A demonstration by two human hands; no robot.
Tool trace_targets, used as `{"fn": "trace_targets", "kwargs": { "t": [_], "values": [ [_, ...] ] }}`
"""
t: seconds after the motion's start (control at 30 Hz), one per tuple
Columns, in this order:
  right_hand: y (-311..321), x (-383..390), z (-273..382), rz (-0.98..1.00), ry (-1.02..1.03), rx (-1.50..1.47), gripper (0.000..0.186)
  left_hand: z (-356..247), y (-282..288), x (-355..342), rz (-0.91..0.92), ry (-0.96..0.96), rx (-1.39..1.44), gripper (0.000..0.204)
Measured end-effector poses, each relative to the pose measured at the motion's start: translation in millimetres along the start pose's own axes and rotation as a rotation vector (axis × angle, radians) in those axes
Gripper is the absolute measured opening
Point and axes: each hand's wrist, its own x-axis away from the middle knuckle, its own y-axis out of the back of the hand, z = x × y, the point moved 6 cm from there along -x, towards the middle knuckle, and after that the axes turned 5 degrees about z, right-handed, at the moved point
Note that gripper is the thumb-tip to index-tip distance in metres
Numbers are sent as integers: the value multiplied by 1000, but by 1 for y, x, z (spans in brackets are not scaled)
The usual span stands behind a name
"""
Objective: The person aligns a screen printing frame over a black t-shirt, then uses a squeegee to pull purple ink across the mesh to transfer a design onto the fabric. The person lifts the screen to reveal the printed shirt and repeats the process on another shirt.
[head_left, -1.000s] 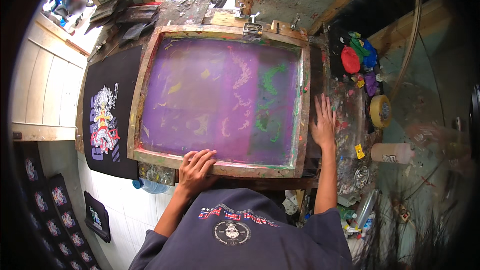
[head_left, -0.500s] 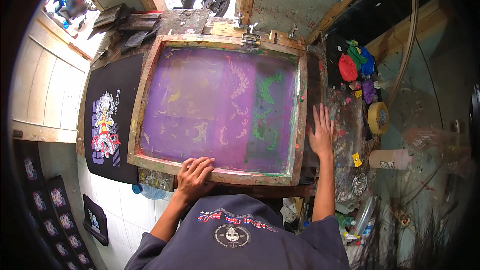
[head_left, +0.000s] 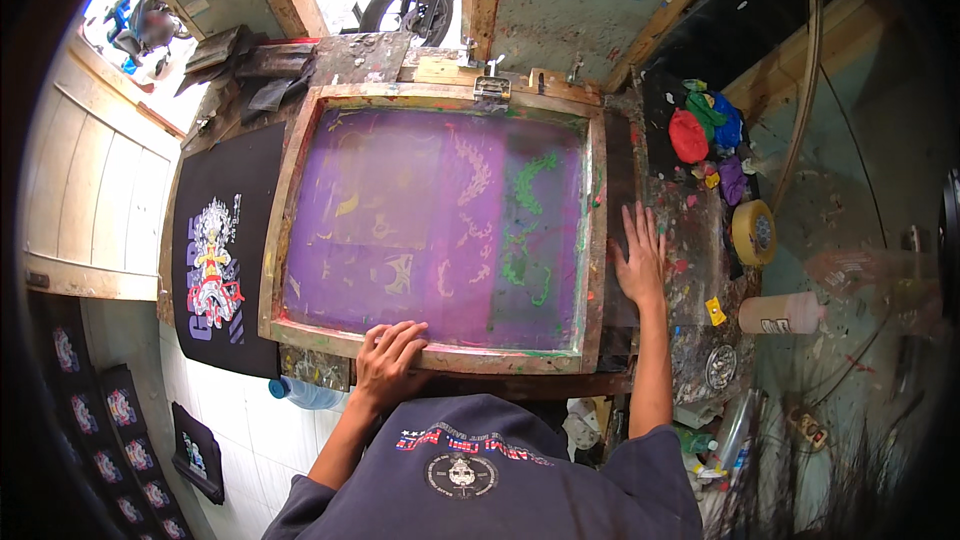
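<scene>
A wooden screen printing frame (head_left: 597, 240) with purple mesh lies on the worktable in front of me. Flame-like stencil shapes, some of them green, show in its right half. My left hand (head_left: 391, 360) is at the frame's near rail, its fingers curled over the wood; the thumb is hidden. Flat on the dark tabletop just right of the frame rests my right hand (head_left: 640, 258), fingers stretched out and holding nothing. On the left, a black fabric piece (head_left: 212, 260) with a printed cartoon figure lies beside the frame.
A metal hinge clamp (head_left: 492, 90) sits at the frame's far rail. Along the right side are red, green and blue plastic bundles (head_left: 688, 135), a tape roll (head_left: 753, 233) and a pinkish bottle (head_left: 780, 316). A water jug (head_left: 305, 394) stands below the table's near left edge.
The whole view has shifted slightly, with the far table edge now lower in the picture. Both hands keep their places on the frame rail and the tabletop.
</scene>
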Motion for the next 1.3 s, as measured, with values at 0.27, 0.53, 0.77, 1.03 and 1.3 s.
{"fn": "trace_targets", "kwargs": {
  "t": [0.27, 0.53, 0.77, 1.03, 1.3],
  "values": [
    [-2, 1, -3, 11, 4, 18, 70, -2, 0, 2, -4, 7, -9, 46],
    [3, 1, 2, 1, 15, -24, 70, -2, 0, 3, 13, 22, -30, 50],
    [0, 5, -5, -6, 14, -30, 69, -43, 41, -61, 180, -78, 226, 54],
    [-6, 0, -2, -23, 94, -16, 77, -170, -41, -273, 125, -677, 478, 36],
    [10, 4, -2, -32, 14, -86, 61, -240, -237, -479, 375, -505, 328, 59]
  ]
}}
